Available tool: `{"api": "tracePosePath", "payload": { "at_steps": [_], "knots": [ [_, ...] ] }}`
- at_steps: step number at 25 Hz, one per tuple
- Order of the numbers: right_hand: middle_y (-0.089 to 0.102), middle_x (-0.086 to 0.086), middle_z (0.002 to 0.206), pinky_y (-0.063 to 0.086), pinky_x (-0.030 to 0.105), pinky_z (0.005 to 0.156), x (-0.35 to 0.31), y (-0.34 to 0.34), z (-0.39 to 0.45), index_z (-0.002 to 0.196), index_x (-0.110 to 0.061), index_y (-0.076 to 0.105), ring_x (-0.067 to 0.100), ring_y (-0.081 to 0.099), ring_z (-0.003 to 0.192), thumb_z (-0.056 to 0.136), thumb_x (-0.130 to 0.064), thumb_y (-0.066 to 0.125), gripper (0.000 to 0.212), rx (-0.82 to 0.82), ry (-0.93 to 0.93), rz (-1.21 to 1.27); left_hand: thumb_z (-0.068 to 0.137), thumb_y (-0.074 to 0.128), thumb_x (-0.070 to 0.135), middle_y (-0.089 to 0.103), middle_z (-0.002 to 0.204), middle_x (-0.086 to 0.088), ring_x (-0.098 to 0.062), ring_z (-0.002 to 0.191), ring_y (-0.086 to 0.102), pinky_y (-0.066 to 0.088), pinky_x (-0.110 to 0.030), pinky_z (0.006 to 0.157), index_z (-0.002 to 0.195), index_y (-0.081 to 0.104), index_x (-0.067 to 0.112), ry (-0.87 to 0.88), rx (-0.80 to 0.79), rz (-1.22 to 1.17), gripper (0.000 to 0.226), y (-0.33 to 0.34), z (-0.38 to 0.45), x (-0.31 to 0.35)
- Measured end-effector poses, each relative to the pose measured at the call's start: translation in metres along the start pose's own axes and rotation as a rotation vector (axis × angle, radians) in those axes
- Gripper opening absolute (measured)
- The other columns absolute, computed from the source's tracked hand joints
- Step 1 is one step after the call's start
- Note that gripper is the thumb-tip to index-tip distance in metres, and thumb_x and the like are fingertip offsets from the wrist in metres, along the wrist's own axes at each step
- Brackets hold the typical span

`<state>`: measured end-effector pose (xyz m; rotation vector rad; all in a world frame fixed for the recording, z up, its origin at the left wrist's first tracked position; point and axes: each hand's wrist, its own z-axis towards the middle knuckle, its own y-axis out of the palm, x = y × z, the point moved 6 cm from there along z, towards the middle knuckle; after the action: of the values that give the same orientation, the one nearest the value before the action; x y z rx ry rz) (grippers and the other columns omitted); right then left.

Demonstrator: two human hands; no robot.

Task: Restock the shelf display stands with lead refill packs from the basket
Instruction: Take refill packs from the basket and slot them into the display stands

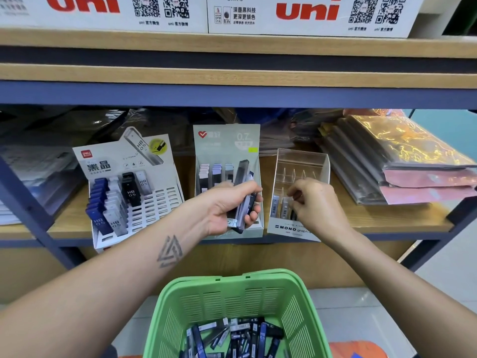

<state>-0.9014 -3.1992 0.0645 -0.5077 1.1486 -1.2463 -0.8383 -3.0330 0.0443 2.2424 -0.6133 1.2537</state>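
My left hand grips a bundle of lead refill packs in front of the middle 0.7 display stand. My right hand reaches into the clear MONO display stand, fingers curled at a dark pack in its front row; two packs stand there beside it. The white HB 0.5 stand on the left holds blue, white and black packs. Below, a green basket holds several loose refill packs.
The stands sit on a wooden shelf with a dark blue frame. Stacked plastic folders lie to the right, wrapped stock to the left. White uni boxes sit on the shelf above.
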Motion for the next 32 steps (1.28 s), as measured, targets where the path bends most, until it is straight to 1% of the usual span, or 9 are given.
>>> {"api": "tracePosePath", "payload": {
  "at_steps": [3, 5, 7, 10, 15, 23, 27, 30, 32],
  "knots": [
    [0.068, -0.005, 0.084, 0.054, 0.027, 0.075, -0.008, -0.004, 0.002, 0.093, -0.015, 0.075, 0.014, 0.064, 0.079, 0.088, -0.007, 0.072, 0.01, 0.003, 0.089, 0.166, 0.097, 0.063, 0.024, 0.061, 0.073, -0.011, -0.017, 0.058, 0.056, 0.046, -0.02, 0.048, 0.096, 0.063, 0.005, -0.022, -0.041, -0.03, 0.019, 0.001, -0.003, 0.0],
    [0.074, -0.003, 0.083, 0.053, 0.022, 0.07, -0.016, 0.002, 0.003, 0.095, -0.017, 0.076, 0.012, 0.067, 0.075, 0.09, -0.01, 0.071, 0.01, -0.063, 0.208, 0.504, 0.098, 0.063, 0.023, 0.063, 0.077, -0.014, -0.019, 0.061, 0.06, 0.051, -0.022, 0.05, 0.105, 0.063, 0.002, -0.016, -0.062, -0.048, 0.023, 0.001, -0.005, 0.001],
    [0.076, 0.005, 0.087, 0.055, 0.024, 0.069, -0.03, 0.013, 0.001, 0.102, -0.015, 0.076, 0.013, 0.069, 0.076, 0.094, -0.009, 0.067, 0.013, -0.198, 0.298, 0.875, 0.096, 0.065, 0.022, 0.067, 0.083, -0.019, -0.023, 0.067, 0.063, 0.054, -0.025, 0.054, 0.113, 0.064, -0.002, -0.005, -0.077, -0.066, 0.029, -0.002, -0.008, 0.001],
    [0.072, 0.01, 0.086, 0.056, 0.027, 0.069, -0.042, 0.022, 0.001, 0.102, -0.01, 0.077, 0.016, 0.065, 0.078, 0.095, -0.007, 0.066, 0.013, -0.315, 0.359, 1.096, 0.095, 0.067, 0.021, 0.07, 0.092, -0.023, -0.026, 0.073, 0.067, 0.057, -0.028, 0.059, 0.118, 0.065, -0.004, 0.005, -0.073, -0.082, 0.035, -0.007, -0.013, 0.002],
    [0.073, 0.009, 0.085, 0.056, 0.028, 0.071, -0.046, 0.029, 0.004, 0.103, -0.001, 0.075, 0.016, 0.067, 0.078, 0.091, -0.002, 0.067, 0.014, -0.373, 0.389, 1.227, 0.091, 0.07, 0.023, 0.072, 0.098, -0.024, -0.027, 0.077, 0.07, 0.06, -0.03, 0.062, 0.117, 0.067, -0.003, 0.019, -0.097, -0.099, 0.037, -0.014, -0.021, 0.004],
    [0.074, 0.016, 0.088, 0.055, 0.032, 0.073, -0.065, 0.029, 0.013, 0.102, 0.0, 0.075, 0.023, 0.069, 0.081, 0.091, -0.01, 0.07, 0.016, -0.407, 0.337, 1.209, 0.084, 0.077, 0.018, 0.068, 0.076, -0.014, -0.02, 0.061, 0.065, 0.056, -0.027, 0.053, 0.097, 0.068, 0.0, 0.052, -0.04, -0.03, 0.024, -0.024, -0.029, 0.004],
    [0.073, 0.011, 0.08, 0.055, 0.028, 0.064, -0.072, 0.031, 0.022, 0.095, -0.001, 0.075, 0.018, 0.068, 0.071, 0.091, -0.004, 0.071, 0.006, -0.354, 0.292, 1.098, 0.089, 0.073, 0.024, 0.068, 0.074, -0.017, -0.021, 0.06, 0.065, 0.056, -0.026, 0.049, 0.098, 0.067, -0.005, 0.068, 0.035, -0.044, 0.031, -0.035, -0.034, 0.007],
    [0.07, 0.012, 0.074, 0.054, 0.021, 0.055, -0.074, 0.03, 0.033, 0.097, 0.001, 0.072, 0.013, 0.063, 0.057, 0.093, -0.003, 0.068, 0.006, -0.278, 0.32, 1.164, 0.097, 0.064, 0.023, 0.066, 0.074, -0.021, -0.022, 0.056, 0.065, 0.054, -0.026, 0.045, 0.107, 0.064, -0.008, 0.076, 0.102, -0.039, 0.033, -0.056, -0.043, 0.017],
    [0.07, 0.013, 0.073, 0.057, 0.02, 0.057, -0.073, 0.027, 0.039, 0.098, 0.003, 0.07, 0.013, 0.063, 0.057, 0.092, -0.001, 0.068, 0.007, -0.224, 0.329, 1.214, 0.098, 0.063, 0.02, 0.066, 0.071, -0.022, -0.022, 0.05, 0.062, 0.052, -0.025, 0.042, 0.101, 0.061, -0.005, 0.099, 0.189, 0.032, 0.026, -0.076, -0.051, 0.025]
  ]
}}
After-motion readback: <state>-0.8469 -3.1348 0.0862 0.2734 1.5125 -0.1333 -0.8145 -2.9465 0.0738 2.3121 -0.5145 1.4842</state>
